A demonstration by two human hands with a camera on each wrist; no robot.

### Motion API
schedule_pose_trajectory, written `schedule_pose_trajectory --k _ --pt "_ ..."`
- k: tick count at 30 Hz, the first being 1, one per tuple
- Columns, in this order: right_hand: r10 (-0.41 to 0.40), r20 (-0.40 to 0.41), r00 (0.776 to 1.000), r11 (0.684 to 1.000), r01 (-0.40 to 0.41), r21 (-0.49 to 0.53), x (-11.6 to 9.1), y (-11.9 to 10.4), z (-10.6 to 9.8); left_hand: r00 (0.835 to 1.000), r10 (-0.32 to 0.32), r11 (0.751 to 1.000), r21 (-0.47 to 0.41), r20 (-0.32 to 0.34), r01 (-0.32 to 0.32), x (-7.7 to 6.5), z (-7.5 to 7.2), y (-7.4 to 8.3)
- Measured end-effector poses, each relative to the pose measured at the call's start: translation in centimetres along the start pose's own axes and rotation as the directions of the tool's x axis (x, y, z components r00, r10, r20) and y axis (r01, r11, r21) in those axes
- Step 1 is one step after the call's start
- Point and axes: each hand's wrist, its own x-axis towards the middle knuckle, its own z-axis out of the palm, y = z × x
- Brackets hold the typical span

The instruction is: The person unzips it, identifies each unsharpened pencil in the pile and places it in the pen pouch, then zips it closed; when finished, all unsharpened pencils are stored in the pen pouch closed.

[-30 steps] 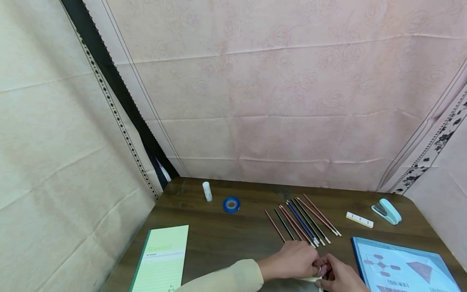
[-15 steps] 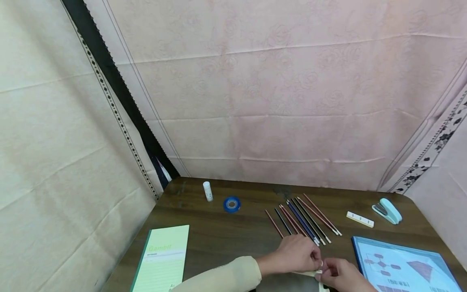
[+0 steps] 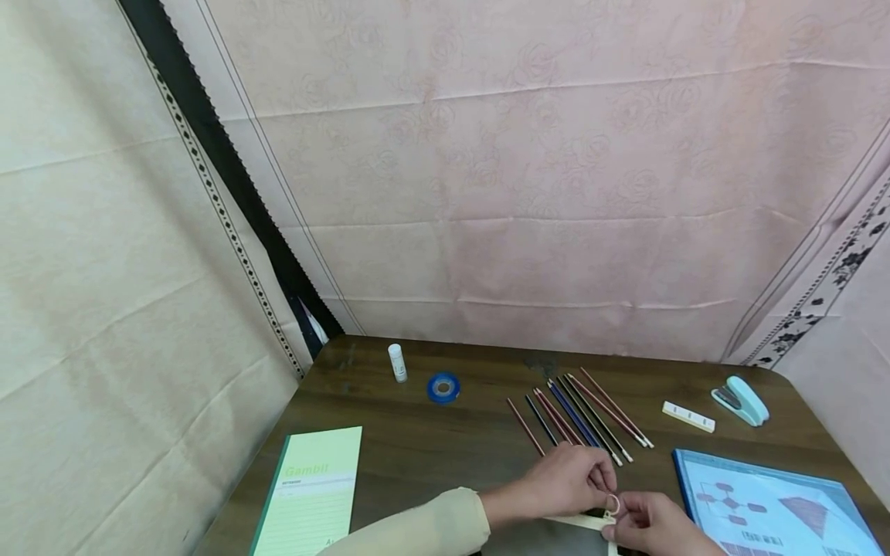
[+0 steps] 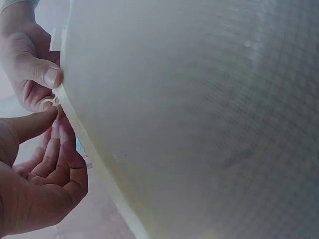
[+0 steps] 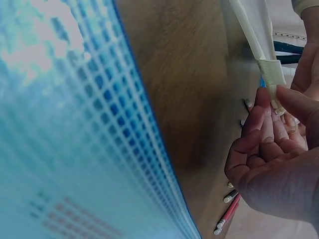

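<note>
A translucent mesh zip pouch [image 4: 189,114] with a cream edge fills most of the left wrist view. In the head view only its cream edge [image 3: 582,522] shows, at the bottom. My left hand [image 3: 565,483] pinches a small cream ring-shaped zipper pull [image 3: 613,505] at the pouch's corner, between thumb and forefinger. Close beside it, my right hand [image 3: 660,523] pinches the end of the cream edge, seen as a cream tab [image 5: 271,73] in the right wrist view. The two hands nearly touch. Most of the pouch is outside the head view.
Several pencils [image 3: 591,417] lie fanned beyond the hands. A blue folder [image 3: 779,494] is at right, a pale green notebook [image 3: 309,486] at left. Farther back are a glue stick [image 3: 397,363], blue tape roll [image 3: 443,388], white eraser-like block [image 3: 688,416] and light-blue stapler [image 3: 741,401].
My left hand has shifted slightly up and left, and the ring pull now shows between the hands. My right hand has moved slightly to the right, still gripping the pouch's end.
</note>
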Motion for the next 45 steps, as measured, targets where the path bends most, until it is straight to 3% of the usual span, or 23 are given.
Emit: schedule_pose_trajectory --k 4,8,13,17,28,32,37,45 --pt "-0.019 0.000 1.000 1.000 0.019 0.003 -0.2 -0.2 -0.1 1.000 0.024 0.999 -0.037 0.011 -0.024 0.0 -0.5 -0.1" --pt "-0.030 0.007 1.000 0.999 0.029 0.039 -0.4 -0.2 -0.3 0.992 0.125 0.992 0.007 0.016 -0.125 -0.1 -1.2 -0.4" --pt "-0.059 0.030 0.998 0.996 0.057 0.073 -0.7 -0.3 -0.9 0.960 0.270 0.962 0.030 0.077 -0.272 -0.6 -3.0 -1.0" --pt "-0.091 0.051 0.995 0.993 0.087 0.076 -1.1 -0.8 -1.2 0.934 0.333 0.942 0.009 0.126 -0.337 -1.2 -4.3 -1.5" --pt "-0.201 0.134 0.970 0.973 0.183 0.139 -1.2 -2.7 -0.5 0.896 0.393 0.916 -0.177 0.208 -0.361 -3.5 -5.4 -3.2" --pt "-0.210 0.116 0.971 0.972 0.194 0.132 -1.3 -2.8 -0.6 0.891 0.398 0.914 -0.177 0.219 -0.365 -4.0 -6.0 -3.6" --pt "-0.173 0.067 0.983 0.982 0.167 0.091 -1.8 -2.4 -1.2 0.899 0.382 0.922 -0.150 0.216 -0.356 -4.5 -6.7 -4.5" --pt "-0.096 0.023 0.995 0.993 0.094 0.071 -2.8 -2.5 -2.8 0.918 0.356 0.924 -0.213 0.173 -0.318 -5.2 -7.7 -5.4"
